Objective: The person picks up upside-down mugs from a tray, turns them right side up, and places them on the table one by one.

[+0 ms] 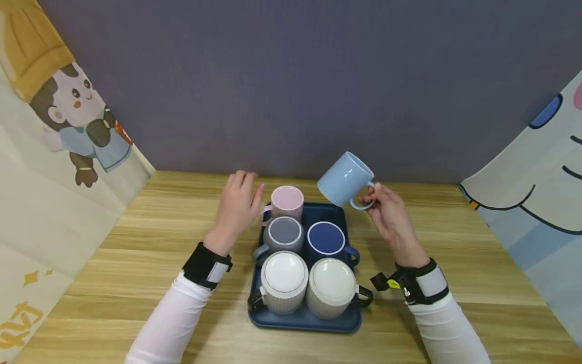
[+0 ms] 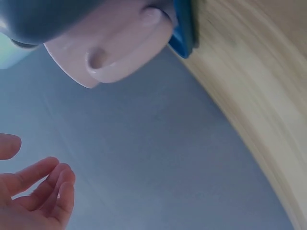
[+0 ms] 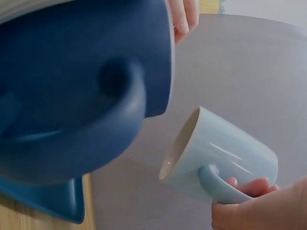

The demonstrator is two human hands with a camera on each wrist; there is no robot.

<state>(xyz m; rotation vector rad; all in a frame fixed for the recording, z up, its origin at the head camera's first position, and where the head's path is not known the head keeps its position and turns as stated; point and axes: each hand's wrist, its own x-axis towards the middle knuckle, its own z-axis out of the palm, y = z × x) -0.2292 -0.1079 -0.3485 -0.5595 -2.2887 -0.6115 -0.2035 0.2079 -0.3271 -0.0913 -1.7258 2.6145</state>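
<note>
My right hand [image 1: 388,215] grips the handle of a light blue mug [image 1: 343,178] and holds it above the tray's far right corner. The mug is tilted, and in the right wrist view its mouth [image 3: 180,146] points toward the tray side. My left hand [image 1: 236,207] hovers to the left of a pink mug [image 1: 287,199], fingers loosely bent, with nothing in it. A navy tray [image 1: 309,322] carries the pink mug, a grey mug [image 1: 285,232], a dark blue mug [image 1: 326,238] and two ribbed off-white mugs [image 1: 285,275] with black handles. The grey, dark blue and ribbed mugs stand base up.
The tray lies on a wood-grain table [image 1: 145,253]. A dark grey-blue wall panel [image 1: 291,86] rises behind the table. Printed cloths hang at the left [image 1: 41,192] and right [image 1: 523,187]. A black strap end [image 1: 379,281] sticks out from the right wrist band.
</note>
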